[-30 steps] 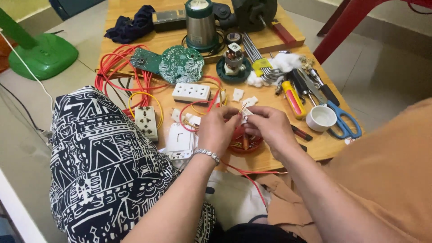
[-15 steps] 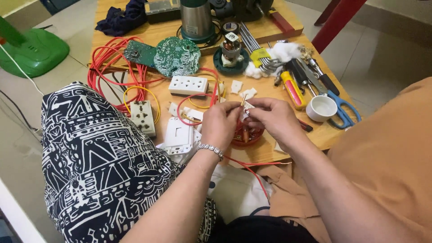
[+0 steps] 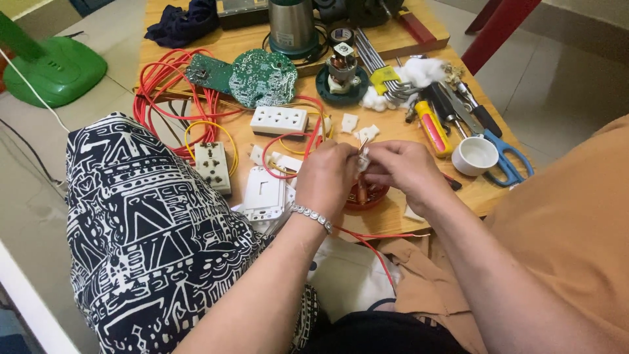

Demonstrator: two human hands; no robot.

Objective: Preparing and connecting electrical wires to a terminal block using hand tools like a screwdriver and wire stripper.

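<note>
My left hand (image 3: pixel 325 178), with a beaded bracelet on its wrist, and my right hand (image 3: pixel 403 170) meet over the front of a low wooden table (image 3: pixel 426 216). Their fingertips pinch a small white piece with bare copper wire ends (image 3: pixel 361 155) between them. A red wire (image 3: pixel 367 237) trails from under the hands toward my lap. Just beneath the hands sits a small red dish (image 3: pixel 372 195), partly hidden by them.
White sockets (image 3: pixel 280 120) (image 3: pixel 213 165), a switch plate (image 3: pixel 263 192), coiled red and yellow wire (image 3: pixel 171 98), green circuit boards (image 3: pixel 262 77), a small motor (image 3: pixel 342 65), a yellow screwdriver (image 3: pixel 432 128), a white cup (image 3: pixel 475 155), blue scissors (image 3: pixel 509 157) and a kettle (image 3: pixel 292 26) crowd the table. A green fan base (image 3: pixel 56 69) stands left.
The camera view has shifted slightly, so the table sits higher in the frame. My hands stay together on the small white piece, fingers working it a little.
</note>
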